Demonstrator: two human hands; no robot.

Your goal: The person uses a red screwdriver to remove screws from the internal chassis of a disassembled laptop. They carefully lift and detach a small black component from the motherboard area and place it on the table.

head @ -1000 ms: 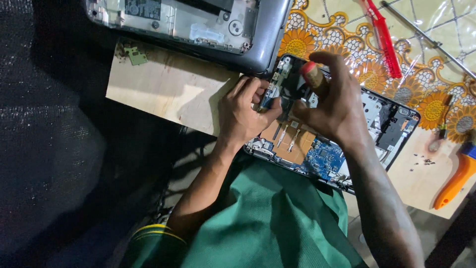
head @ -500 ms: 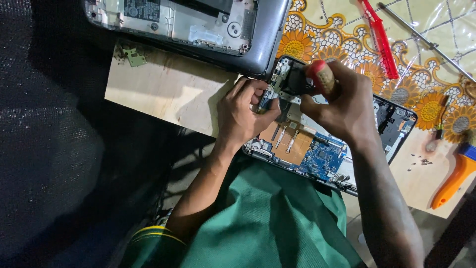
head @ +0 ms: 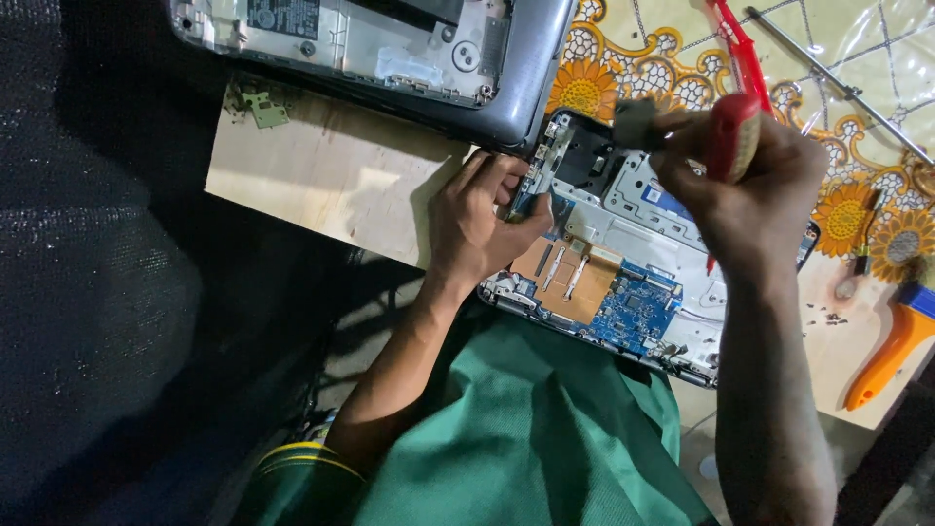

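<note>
An opened laptop base [head: 633,292] with a blue circuit board and copper heat pipes lies on my lap, partly on a wooden board [head: 331,175]. My left hand [head: 482,219] rests on the base's left edge, fingers pressed on a part there. My right hand [head: 750,185] is raised above the base, shut on a red-handled screwdriver [head: 730,136]. A small dark piece [head: 633,122] sits at its fingertips; I cannot tell what it is.
A grey laptop cover [head: 390,49] lies upside down at the top. A small green part [head: 265,105] sits on the board. On the flowered cloth are a red tool [head: 732,39], a metal rod [head: 828,78] and an orange-handled tool [head: 891,351].
My right hand has lifted up and to the right off the laptop base with the screwdriver, uncovering the board beneath. My left hand stays at the left edge.
</note>
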